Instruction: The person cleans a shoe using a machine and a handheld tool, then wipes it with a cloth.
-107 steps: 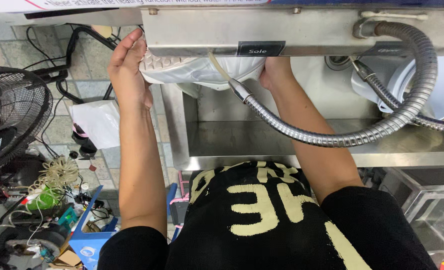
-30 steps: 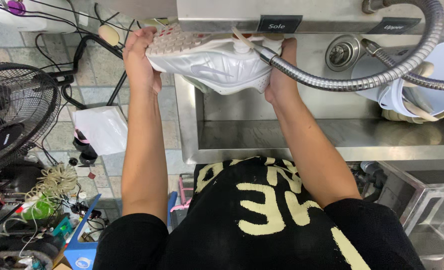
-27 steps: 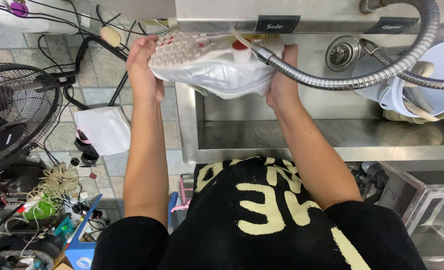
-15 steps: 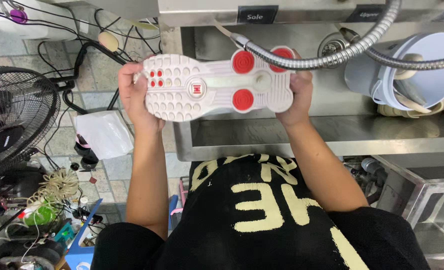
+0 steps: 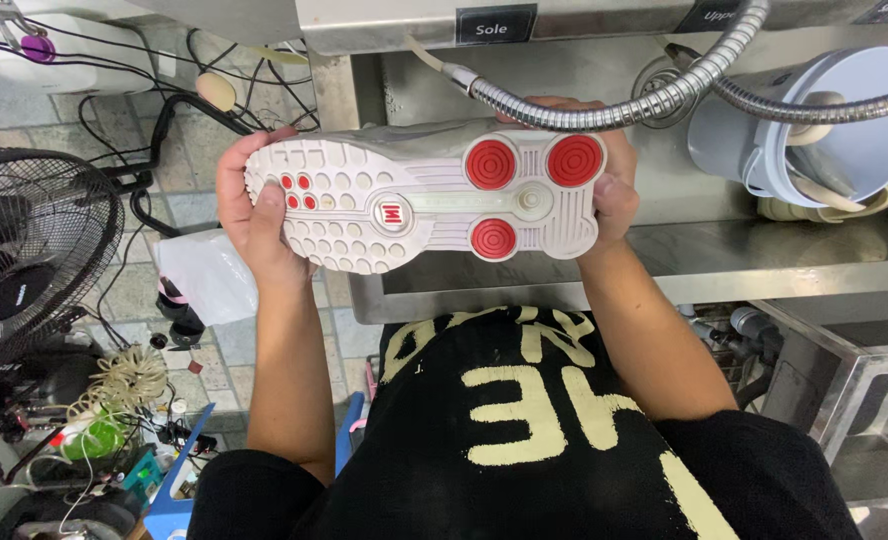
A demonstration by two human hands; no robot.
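Observation:
I hold a white sneaker sideways above the steel sink, its sole turned up toward me. The sole is white with red round pads at the heel end and small red dots near the toe. My left hand grips the toe end, thumb on the sole. Around the heel end, my right hand is wrapped with its fingers behind the shoe. A flexible metal hose arcs just above the heel, its nozzle close to the shoe's upper edge.
A pale blue bucket with brushes sits in the sink at the right. A black fan, cables and cluttered tools lie on the tiled floor at the left. A white bag lies by the sink's left side.
I drew the sneaker out from under the upper steel panel, rolled it sole-up and brought it closer to me. Both hands kept their grip.

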